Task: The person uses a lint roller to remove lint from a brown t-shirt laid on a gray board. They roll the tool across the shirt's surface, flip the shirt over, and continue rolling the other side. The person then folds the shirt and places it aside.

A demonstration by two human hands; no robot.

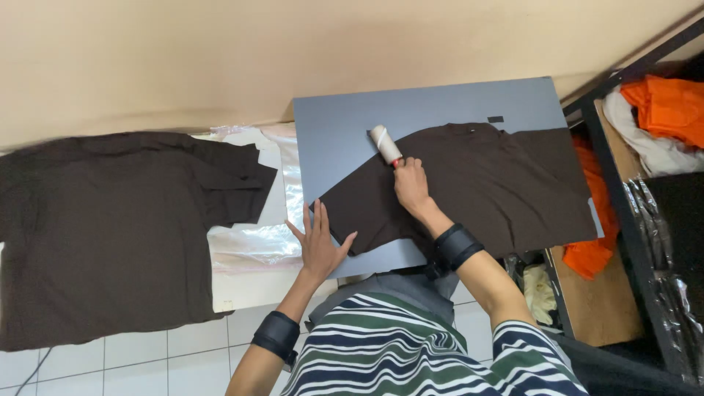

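Landmark: grey board [345,132]. Dark brown shirt [484,187] lay spread across it, mid lint pass. Left hand [320,246], fingers splayed, pinned the shirt's near-left edge. Right hand [411,187] was clamped on the lint roller [386,144], at the shirt's upper-left edge. Next stroke likely needs the cloth taut.

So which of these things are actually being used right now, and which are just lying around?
In use:
- lint roller, gripped by the right hand
- dark brown T-shirt being rolled
- grey board beneath it
- left hand, flat on the shirt's sleeve

Lying about:
- stack of brown shirts
- clear plastic bags
- orange cloth on the black shelf rack
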